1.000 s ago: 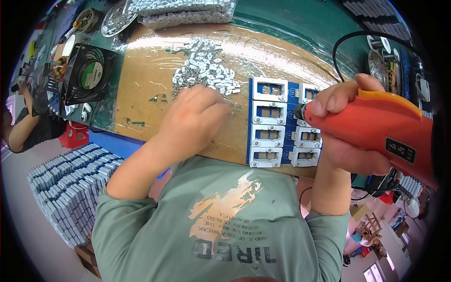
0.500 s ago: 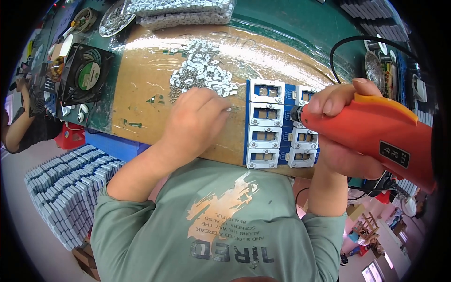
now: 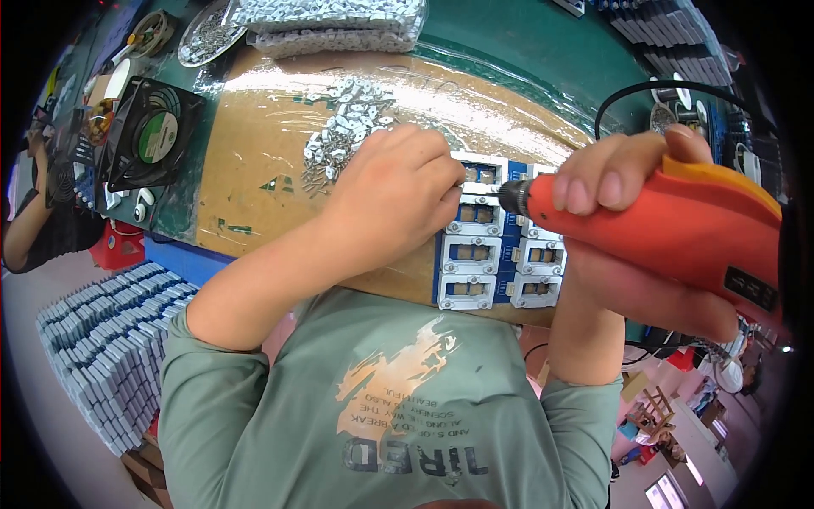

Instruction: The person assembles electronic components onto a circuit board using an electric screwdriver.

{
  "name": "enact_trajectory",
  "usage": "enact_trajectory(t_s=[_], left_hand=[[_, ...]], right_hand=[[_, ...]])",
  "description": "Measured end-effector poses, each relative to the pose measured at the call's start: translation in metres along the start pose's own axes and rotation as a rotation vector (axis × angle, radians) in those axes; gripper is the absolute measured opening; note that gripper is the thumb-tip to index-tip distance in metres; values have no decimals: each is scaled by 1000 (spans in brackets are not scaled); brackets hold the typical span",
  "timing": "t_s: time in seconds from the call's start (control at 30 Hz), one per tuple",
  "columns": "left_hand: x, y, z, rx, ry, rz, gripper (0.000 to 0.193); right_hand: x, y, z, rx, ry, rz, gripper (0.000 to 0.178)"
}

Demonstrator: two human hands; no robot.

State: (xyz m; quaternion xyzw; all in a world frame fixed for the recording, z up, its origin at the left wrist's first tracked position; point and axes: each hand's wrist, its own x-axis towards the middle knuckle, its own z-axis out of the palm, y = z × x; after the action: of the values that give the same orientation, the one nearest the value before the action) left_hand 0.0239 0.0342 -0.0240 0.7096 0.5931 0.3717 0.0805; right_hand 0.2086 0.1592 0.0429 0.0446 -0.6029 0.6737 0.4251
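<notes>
My right hand [image 3: 606,191] grips a red electric screwdriver [image 3: 670,233] with an orange strip. Its black chuck [image 3: 514,197] points left, and the thin bit is over the upper part of a blue board [image 3: 506,265]. White rectangular frames [image 3: 471,278] sit on the board in two columns, with screws at their corners. At the board's upper left edge is my left hand [image 3: 394,187], fingers bent and pressed together; whatever they hold is hidden. Beyond it lies a loose pile of small white parts [image 3: 360,110] and screws [image 3: 318,174].
A clear bag [image 3: 339,38] of white parts lies at the back, near a dish of screws [image 3: 208,38]. A black fan [image 3: 153,136] stands left on the green table. Stacked grey pieces [image 3: 110,339] are at lower left. A black cable [image 3: 644,87] arcs at right. Another person's arm [image 3: 30,204] shows far left.
My left hand has moved right from the parts pile to the board's upper left frames. The screwdriver tip has shifted slightly left, and the board sits slightly further left in the picture.
</notes>
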Motion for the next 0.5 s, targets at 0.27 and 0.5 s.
enact_trajectory(t_s=[0.27,0.5], left_hand=[[0,-6,9,-21,-53,-61,9],[0,-8,10,-66,-53,-84,9]], right_hand=[[14,15,6,217,-103,132,138],[15,10,4,178,-165,219,134]])
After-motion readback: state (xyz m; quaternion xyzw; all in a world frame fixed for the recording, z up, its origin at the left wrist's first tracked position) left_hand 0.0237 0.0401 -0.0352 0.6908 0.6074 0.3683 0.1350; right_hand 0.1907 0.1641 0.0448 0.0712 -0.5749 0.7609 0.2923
